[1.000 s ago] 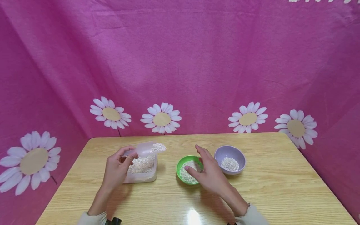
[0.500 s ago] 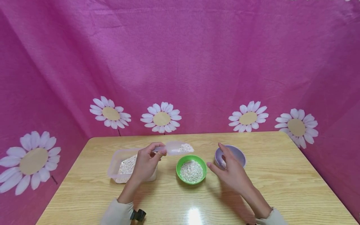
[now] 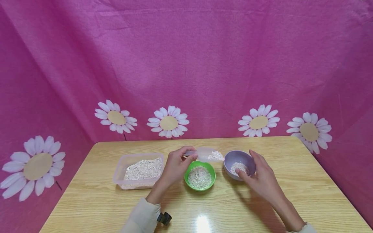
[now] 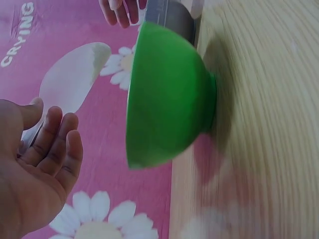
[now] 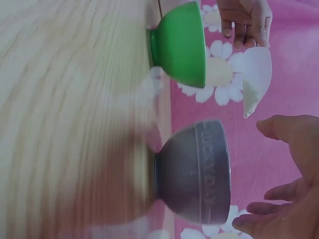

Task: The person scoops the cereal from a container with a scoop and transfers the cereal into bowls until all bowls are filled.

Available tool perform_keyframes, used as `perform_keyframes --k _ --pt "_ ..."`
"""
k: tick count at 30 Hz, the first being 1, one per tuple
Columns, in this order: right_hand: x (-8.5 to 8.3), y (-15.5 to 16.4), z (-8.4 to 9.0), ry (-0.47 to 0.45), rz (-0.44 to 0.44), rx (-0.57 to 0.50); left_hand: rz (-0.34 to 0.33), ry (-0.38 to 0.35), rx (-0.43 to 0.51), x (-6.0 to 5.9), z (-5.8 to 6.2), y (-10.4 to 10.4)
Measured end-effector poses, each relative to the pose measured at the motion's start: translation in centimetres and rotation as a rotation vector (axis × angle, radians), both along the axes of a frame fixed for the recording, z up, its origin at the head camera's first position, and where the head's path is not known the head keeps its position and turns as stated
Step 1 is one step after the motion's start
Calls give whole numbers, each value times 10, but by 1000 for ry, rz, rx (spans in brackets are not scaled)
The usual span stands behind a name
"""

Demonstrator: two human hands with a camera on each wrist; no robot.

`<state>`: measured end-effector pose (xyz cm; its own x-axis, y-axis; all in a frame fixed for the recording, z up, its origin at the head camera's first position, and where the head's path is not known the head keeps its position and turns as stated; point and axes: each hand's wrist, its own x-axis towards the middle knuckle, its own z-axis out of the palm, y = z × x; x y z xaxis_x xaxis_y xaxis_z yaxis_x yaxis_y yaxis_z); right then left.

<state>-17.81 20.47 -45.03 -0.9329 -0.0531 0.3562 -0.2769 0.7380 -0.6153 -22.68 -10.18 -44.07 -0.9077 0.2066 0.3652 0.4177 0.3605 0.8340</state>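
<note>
Above the green bowl (image 3: 199, 176), the left hand (image 3: 175, 168) pinches a light, stiff scoop (image 3: 207, 154) by its handle (grains spill easily), while the right hand (image 3: 260, 181), fingers loosely open, touches the purple bowl (image 3: 239, 158).

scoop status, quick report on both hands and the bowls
Left hand grips loaded scoop, between green bowl and purple bowl. Right hand open, cupping purple bowl's rim. Nothing in the way.

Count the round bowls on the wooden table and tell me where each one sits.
2. The green round plastic bowl sits mid-table, just below the clear plastic scoop that the left hand holds. The lilac round plastic bowl stands to its right, against the right hand. None seems hidden.
</note>
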Motion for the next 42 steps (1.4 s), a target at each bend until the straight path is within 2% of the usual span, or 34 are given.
perform_keyframes --k 8,17,22,26,32,37,42 --pt "1 15 -9 -74 -6 22 -43 5 -51 -3 2 25" --pt "-2 20 -16 -208 41 -42 -74 -7 -149 -7 3 40" --pt "-5 21 -20 -249 45 -52 -96 -25 -219 -8 8 47" --pt "-6 22 -20 -282 47 -64 -114 31 -324 -10 16 54" --pt "-7 22 -19 -295 42 -65 -140 180 -471 -12 35 61" --pt "-8 22 -20 -291 45 -72 -148 262 -496 -12 51 63" --pt "-9 23 -22 -290 50 -75 -155 285 -490 -10 57 64"
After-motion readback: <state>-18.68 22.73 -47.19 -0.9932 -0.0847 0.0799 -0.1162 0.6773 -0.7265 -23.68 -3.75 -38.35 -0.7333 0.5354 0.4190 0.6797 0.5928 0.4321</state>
